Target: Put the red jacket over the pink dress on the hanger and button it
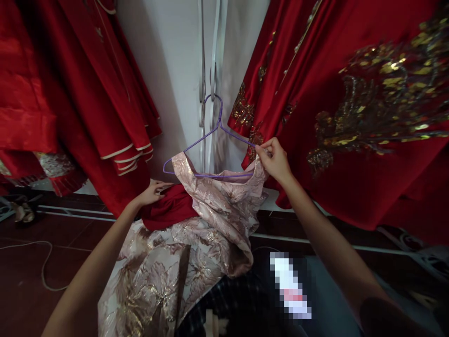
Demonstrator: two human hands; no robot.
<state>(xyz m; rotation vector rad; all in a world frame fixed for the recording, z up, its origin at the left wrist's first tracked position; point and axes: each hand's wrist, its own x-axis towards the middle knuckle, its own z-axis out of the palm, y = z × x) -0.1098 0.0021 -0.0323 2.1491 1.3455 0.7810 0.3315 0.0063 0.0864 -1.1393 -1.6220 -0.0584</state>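
A purple wire hanger (213, 133) hangs by its hook on a white vertical rail (202, 70). A pale pink and gold brocade garment (206, 220) is partly threaded onto it and drapes down toward me. My right hand (273, 159) pinches the garment's shoulder and the hanger's right end together. My left hand (152, 192) reaches to the garment's left side, fingers partly stretched, touching its dark red lining (168, 210) just below the hanger's left end.
Red satin garments (87, 93) hang at left. A red gown with gold embroidery (368, 107) hangs at right, close behind my right hand. A white cord (44, 262) lies on the dark floor at left. Shoes (21, 213) sit at far left.
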